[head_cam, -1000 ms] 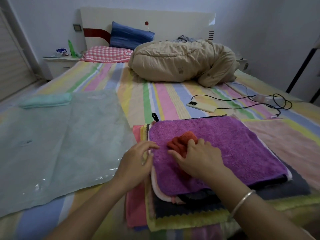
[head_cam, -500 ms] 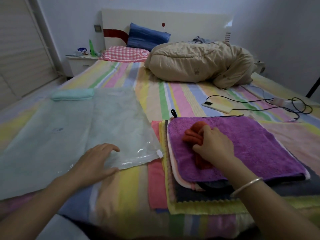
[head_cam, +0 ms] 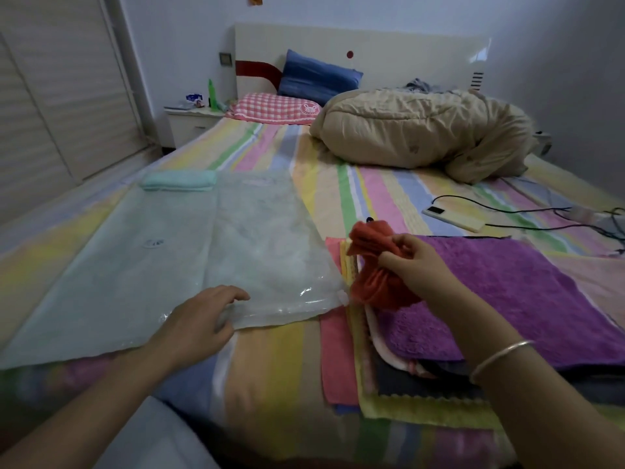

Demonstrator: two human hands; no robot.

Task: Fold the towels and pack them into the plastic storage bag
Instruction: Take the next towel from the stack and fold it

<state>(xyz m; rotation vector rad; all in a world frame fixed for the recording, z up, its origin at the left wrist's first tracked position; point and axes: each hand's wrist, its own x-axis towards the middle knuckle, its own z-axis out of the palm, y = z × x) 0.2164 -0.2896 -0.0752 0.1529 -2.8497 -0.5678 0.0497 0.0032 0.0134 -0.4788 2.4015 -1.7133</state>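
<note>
Now your right hand (head_cam: 419, 265) is pinching the orange towel (head_cam: 372, 287), just right of the bag (head_cam: 253, 238) under your slack left hand (head_cam: 196, 323).

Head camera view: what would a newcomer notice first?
The bunched orange towel pinched in the right hand, just above a purple towel. Left of it, a clear plastic bag lies flat on the striped bed, the left hand resting on its near edge.

Pretty dim, bluish room light, soft shadows, glare on the plastic storage bag (head_cam: 270, 313), edges warped, near bottom corners blurry.
</note>
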